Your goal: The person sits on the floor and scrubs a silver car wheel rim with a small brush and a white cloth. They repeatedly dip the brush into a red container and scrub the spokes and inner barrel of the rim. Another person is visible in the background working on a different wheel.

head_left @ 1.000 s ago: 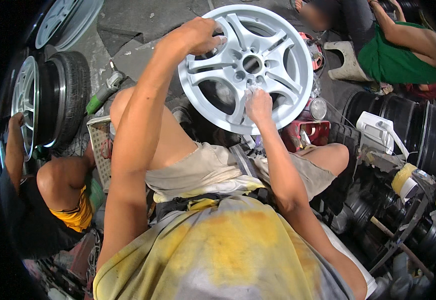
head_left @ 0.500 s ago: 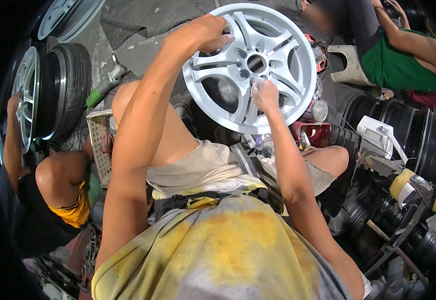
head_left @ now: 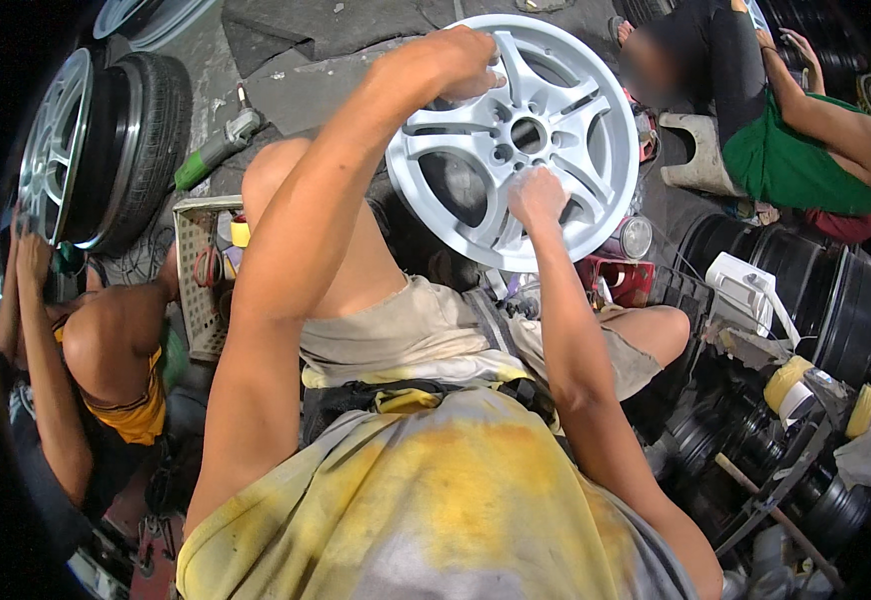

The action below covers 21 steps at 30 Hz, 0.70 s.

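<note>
At the far left, a co-worker's hand (head_left: 34, 255) is reaching near a silver multi-spoke wheel beside a black rubber tyre (head_left: 156, 140). Next, a green-and-grey handheld power tool (head_left: 218, 145) is lying on the floor, and a beige perforated plastic crate (head_left: 193, 225) is standing near your knee. Your left hand (head_left: 464, 66) is touching the upper left part of the pale blue-grey metal wheel (head_left: 548, 120), which is leaning in front of your knees; its fingers are bending at a spoke, the thumb apart, but I cannot tell how firmly they are holding. Your right hand (head_left: 539, 196) is resting on a spoke just below the hub, fingers curling inward; whether they are pinching something, I cannot tell. What is supporting the wheel is hidden, so if the left hold is loose while the right hand is pushing, the wheel could perhaps turn or slide toward your legs, and a finger could get caught between spokes. To the right, a shiny round-ended can (head_left: 636, 237) is lying just beside the rim, so a sudden tilt could knock it.
</note>
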{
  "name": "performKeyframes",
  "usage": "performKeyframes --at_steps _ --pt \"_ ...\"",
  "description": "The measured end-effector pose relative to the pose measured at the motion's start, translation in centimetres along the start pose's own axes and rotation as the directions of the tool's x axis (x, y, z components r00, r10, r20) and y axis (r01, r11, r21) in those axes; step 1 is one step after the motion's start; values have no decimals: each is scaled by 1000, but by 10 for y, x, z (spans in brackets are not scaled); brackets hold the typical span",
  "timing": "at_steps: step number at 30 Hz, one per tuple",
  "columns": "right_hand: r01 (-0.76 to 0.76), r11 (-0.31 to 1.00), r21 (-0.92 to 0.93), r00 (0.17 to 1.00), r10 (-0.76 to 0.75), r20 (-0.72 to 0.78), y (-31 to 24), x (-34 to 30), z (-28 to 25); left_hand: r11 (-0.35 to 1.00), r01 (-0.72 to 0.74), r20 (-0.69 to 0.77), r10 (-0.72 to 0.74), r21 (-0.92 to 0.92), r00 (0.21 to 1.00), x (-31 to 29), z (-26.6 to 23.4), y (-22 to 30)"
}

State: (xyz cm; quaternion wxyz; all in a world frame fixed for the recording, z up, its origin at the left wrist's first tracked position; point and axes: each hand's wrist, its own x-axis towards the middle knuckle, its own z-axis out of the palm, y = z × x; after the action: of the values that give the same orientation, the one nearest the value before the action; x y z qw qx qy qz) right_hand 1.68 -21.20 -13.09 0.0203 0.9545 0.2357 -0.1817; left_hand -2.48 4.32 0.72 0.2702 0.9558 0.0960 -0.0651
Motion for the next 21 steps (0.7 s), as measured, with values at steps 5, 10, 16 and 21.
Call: performKeyframes --at_steps 5,10,16,21 --pt "-48 533 845 994 111 -14 58 -13 -30 999 27 4 -28 40 1000 -10 5 -10" --pt "289 869 401 921 -139 -364 73 -17 -47 986 -140 289 107 95 951 -5 44 35" --pt "624 770 133 766 -570 -297 60 -19 -23 919 -309 343 217 243 914 -14 174 55" --pt "685 726 60 723 -666 -183 69 -6 -30 793 -396 421 197 462 886 7 185 48"
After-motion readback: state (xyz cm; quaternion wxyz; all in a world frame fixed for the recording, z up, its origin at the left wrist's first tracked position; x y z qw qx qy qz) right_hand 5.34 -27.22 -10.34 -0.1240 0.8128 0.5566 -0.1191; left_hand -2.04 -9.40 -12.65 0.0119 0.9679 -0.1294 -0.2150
